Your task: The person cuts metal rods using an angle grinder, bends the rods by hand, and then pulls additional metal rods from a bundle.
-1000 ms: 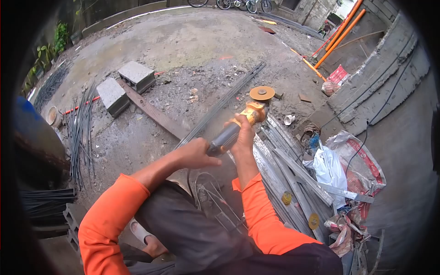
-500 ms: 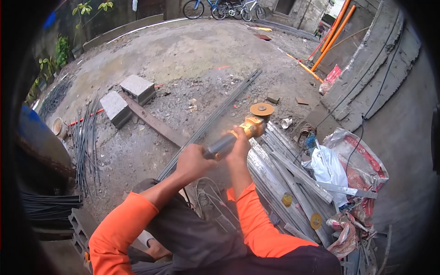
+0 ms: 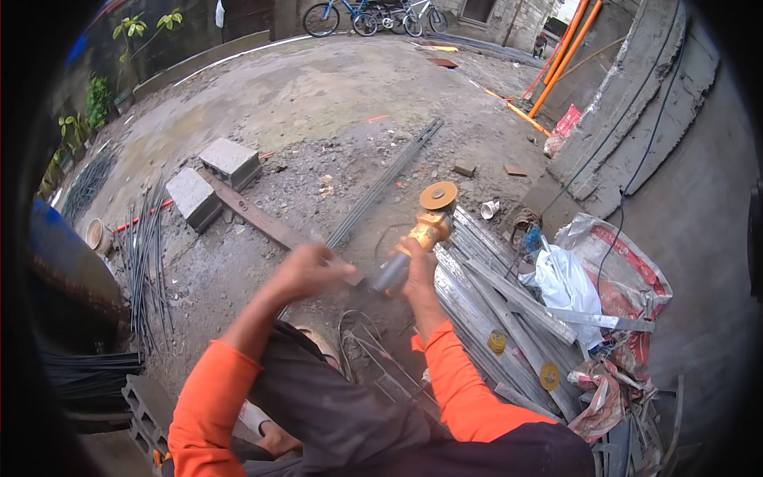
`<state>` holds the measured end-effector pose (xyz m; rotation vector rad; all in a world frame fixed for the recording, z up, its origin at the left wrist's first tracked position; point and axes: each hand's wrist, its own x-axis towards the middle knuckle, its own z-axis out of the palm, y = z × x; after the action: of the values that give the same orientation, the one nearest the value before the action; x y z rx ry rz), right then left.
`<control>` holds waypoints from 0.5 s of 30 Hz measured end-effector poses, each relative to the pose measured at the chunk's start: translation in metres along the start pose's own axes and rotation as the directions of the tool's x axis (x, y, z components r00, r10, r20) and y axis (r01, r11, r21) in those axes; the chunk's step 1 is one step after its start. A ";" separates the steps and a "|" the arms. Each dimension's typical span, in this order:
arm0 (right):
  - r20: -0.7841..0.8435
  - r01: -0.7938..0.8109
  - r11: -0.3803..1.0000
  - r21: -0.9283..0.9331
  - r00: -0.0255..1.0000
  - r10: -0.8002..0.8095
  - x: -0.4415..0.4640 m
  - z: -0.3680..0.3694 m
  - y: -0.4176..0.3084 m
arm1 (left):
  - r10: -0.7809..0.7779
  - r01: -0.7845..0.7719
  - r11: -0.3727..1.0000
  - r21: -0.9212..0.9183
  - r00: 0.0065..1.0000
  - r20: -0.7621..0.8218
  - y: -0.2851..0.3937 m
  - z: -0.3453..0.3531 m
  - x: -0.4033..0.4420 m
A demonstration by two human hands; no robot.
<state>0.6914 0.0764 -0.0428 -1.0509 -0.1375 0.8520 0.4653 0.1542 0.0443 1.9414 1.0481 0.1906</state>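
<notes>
My right hand (image 3: 418, 269) is closed around the body of a yellow and black angle grinder (image 3: 431, 229). An orange-brown disc (image 3: 438, 195) sits at its far end, tilted toward me. My left hand (image 3: 306, 272) is off the grinder, just left of its dark rear end. Its fingers are blurred but look loosely stretched toward the tool, with nothing visible in them. Beneath and beyond the left hand runs a bundle of thin steel bars (image 3: 389, 179), resting across a brown metal beam (image 3: 258, 213). Long silvery metal profiles (image 3: 493, 318) lie to the right of my right hand.
Two concrete blocks (image 3: 230, 161) sit near the beam's far end. Loose discs (image 3: 549, 376) rest among the metal profiles. A white plastic bag (image 3: 564, 286) and a torn sack (image 3: 628, 278) are at the right, with a dark cable (image 3: 624, 215) nearby. More thin bars (image 3: 147, 270) lie left.
My left hand has come off the grinder's rear part and shifted left. The grinder, still in my right hand, has turned so its disc faces me more.
</notes>
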 end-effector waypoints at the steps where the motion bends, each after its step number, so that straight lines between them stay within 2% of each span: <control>1: 0.033 0.004 0.999 -0.050 0.999 -0.003 0.002 -0.017 -0.001 | 0.043 -0.052 0.995 -0.080 0.993 -0.107 -0.017 -0.018 -0.005; 2: 0.097 0.010 0.987 -0.159 0.995 0.006 0.013 -0.044 0.005 | 0.077 -0.112 0.982 -0.154 0.973 -0.217 -0.029 -0.039 -0.014; 3: 0.081 -0.018 0.979 -0.205 0.996 0.035 0.011 -0.060 0.004 | 0.074 -0.111 0.981 -0.162 0.973 -0.217 -0.025 -0.066 -0.036; 5: 0.077 -0.076 0.957 -0.279 0.992 0.101 0.016 -0.103 0.011 | 0.010 -0.063 0.991 -0.117 0.914 -0.406 -0.076 -0.099 -0.067; 8: 0.015 -0.176 0.931 -0.320 0.982 0.190 0.015 -0.160 0.029 | -0.242 0.189 0.968 -0.164 0.870 -0.429 -0.127 -0.135 -0.143; 9: -0.016 -0.217 0.920 -0.327 0.974 0.224 0.013 -0.177 0.037 | -0.210 0.214 0.976 -0.034 0.900 -0.382 -0.180 -0.152 -0.162; 11: -0.047 -0.254 0.897 -0.362 0.966 0.255 0.004 -0.201 0.046 | -0.463 0.464 0.881 -0.092 0.806 -0.368 -0.204 -0.159 -0.216; 12: -0.065 -0.276 0.884 -0.378 0.960 0.272 0.000 -0.212 0.049 | -0.542 0.523 0.837 -0.163 0.752 -0.374 -0.232 -0.159 -0.240; 14: -0.066 -0.359 0.904 -0.230 0.933 0.354 -0.005 -0.233 0.062 | -0.679 0.632 0.731 -0.256 0.641 -0.357 -0.271 -0.162 -0.291; 15: -0.048 -0.318 0.894 -0.316 0.946 0.320 -0.010 -0.239 0.065 | -0.734 0.678 0.677 -0.288 0.589 -0.339 -0.285 -0.161 -0.313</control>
<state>0.7634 -0.0852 -0.2169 -1.4026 -0.1108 1.1566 0.0184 0.0953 0.0015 1.2316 1.9886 0.2289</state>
